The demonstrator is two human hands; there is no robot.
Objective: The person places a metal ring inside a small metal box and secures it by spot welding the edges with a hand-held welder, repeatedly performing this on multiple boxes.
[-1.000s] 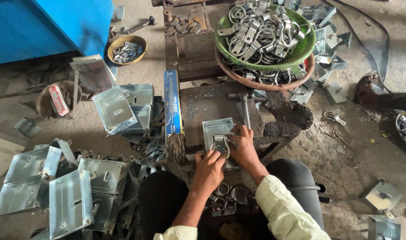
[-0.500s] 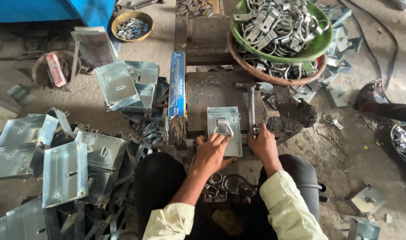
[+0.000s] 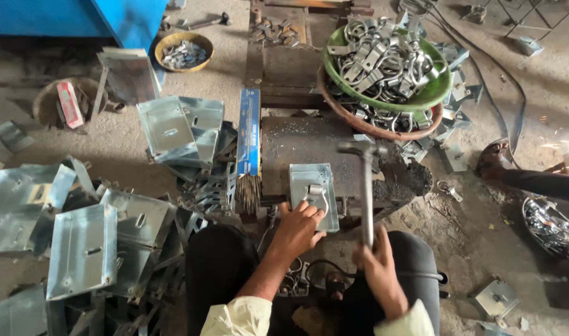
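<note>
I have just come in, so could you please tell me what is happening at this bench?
A seated person's left hand steadies a small metal clip on a galvanised tray-shaped plate lying on the dark iron block. The right hand grips a hammer, its head raised above the block. A green bowl of clamps sits behind.

Hidden and cut off

Our left hand (image 3: 298, 227) covers the plate's (image 3: 313, 194) lower edge; the hammer (image 3: 365, 186) blurs; a shoe (image 3: 496, 158) half shows.

Dark iron block (image 3: 309, 146) bearing a small metal tray (image 3: 313, 194); dusty floor (image 3: 110, 143) strewn with metal trays (image 3: 82, 249)
</note>
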